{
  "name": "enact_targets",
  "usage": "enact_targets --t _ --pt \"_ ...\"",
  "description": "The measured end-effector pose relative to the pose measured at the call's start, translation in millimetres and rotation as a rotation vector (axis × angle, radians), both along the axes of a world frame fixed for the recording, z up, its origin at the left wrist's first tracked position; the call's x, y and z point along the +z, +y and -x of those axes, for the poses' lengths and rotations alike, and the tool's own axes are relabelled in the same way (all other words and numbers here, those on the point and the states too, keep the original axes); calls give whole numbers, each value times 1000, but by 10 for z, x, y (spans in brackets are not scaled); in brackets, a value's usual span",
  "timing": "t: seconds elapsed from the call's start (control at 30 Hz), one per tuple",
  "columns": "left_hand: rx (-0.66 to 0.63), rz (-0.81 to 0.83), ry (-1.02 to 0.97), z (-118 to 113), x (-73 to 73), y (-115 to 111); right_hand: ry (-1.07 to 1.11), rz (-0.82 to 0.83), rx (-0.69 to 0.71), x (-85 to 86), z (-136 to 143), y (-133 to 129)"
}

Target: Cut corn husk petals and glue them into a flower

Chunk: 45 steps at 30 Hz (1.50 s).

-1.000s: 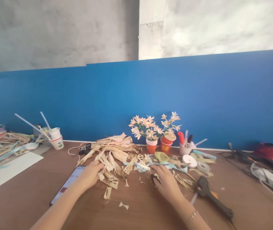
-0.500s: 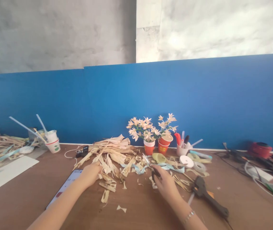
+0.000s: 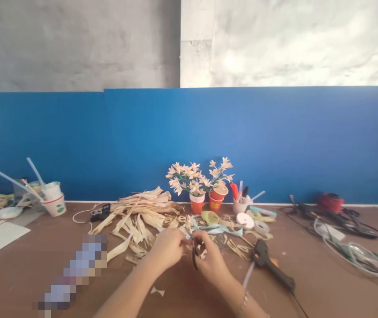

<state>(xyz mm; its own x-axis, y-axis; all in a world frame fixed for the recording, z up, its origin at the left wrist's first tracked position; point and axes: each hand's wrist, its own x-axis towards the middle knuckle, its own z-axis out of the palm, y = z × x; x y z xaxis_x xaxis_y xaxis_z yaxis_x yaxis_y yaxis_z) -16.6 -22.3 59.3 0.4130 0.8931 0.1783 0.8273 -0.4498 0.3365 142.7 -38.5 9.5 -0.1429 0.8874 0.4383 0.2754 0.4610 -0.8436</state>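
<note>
Black-handled scissors sit in the right hand, fingers curled round the grips, just beside the bunched fingers of the left hand. Long axis runs mostly away from the person: handles near, blades pointing forward and a bit left. Blades are half hidden, so no clue how wide they're spread. Left fingers are drawn in close, but I can't tell if they've got hold of anything. Looks like a snipping step to me, and I'd say the next move calls for a steady left hand and blades lined up clear of those fingers. Pale dry strips lie just past the left fingers, glue gun off to the right of the right ones.
</note>
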Motion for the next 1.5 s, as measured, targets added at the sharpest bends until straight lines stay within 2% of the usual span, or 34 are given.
enact_targets --t 0.1,0.17,0.27,0.33,0.37,0.4,0.53,0.63,0.83,0.97,1.23,1.4,1.5 --pt "-92 -81 4 -151 -110 59 18 1 -60 -83 -31 63" --pt "-76 -275 -66 -190 -182 54 135 97 -109 -143 -83 156" --pt "-12 -645 -277 -211 -347 -34 432 349 -133 -199 -172 297" --pt "15 -753 -410 -229 -479 -100 575 454 -129 -205 -208 344" --pt "27 -717 -467 -243 -542 -116 615 474 -124 -200 -212 348" --pt "40 -613 -533 -262 -600 -117 640 478 -121 -192 -204 341" --pt "122 81 -859 -348 -773 25 666 475 -55 -170 -102 267" --pt "153 301 -1026 -368 -837 153 677 477 27 -177 -47 240" --pt "74 521 -1178 -354 -780 164 743 587 41 -161 -121 244" --pt "52 587 -1250 -387 -700 102 794 606 68 -139 -152 234" --pt "155 700 -1560 -438 -614 10 632 531 -56 -133 -187 285" --pt "127 697 -1504 -400 -591 52 629 545 -43 -107 -185 262" --pt "137 656 -1379 -381 -591 86 587 555 60 -87 -156 226"
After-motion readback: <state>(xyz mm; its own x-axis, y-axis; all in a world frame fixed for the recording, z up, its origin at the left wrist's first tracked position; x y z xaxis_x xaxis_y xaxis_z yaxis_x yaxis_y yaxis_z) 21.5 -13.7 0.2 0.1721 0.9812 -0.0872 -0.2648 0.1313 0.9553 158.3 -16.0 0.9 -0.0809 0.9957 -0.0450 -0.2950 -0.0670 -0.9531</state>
